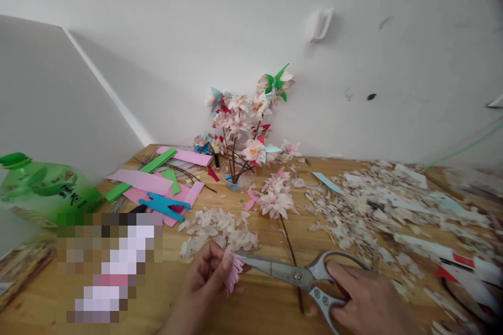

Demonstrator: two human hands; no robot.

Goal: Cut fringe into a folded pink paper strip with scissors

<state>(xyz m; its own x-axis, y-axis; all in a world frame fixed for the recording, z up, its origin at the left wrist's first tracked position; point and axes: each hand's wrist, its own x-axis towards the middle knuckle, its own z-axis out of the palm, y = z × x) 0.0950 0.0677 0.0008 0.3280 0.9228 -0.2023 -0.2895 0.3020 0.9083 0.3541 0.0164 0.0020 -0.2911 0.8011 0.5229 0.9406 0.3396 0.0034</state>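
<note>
Between the thumb and fingers of my left hand (208, 277) is a fringed piece of pink paper (234, 271), its cut strips hanging down. My right hand (365, 298) grips the handles of a pair of metal scissors (288, 274). The scissor blades point left, and their tips reach the pink paper by my left fingers. Just behind my left hand lies a pile of pale dried petals (220, 230). A handmade flower (276, 203) on a brown stem lies on the table, its stem passing under the scissors.
Several handmade flowers (239, 120) stand at the back in a clear holder. Pink, green and blue paper strips (141, 182) lie at the left, beside a green bottle (51, 188). Loose petals and scraps (353, 214) cover the right side. A glue gun (459, 261) appears at far right.
</note>
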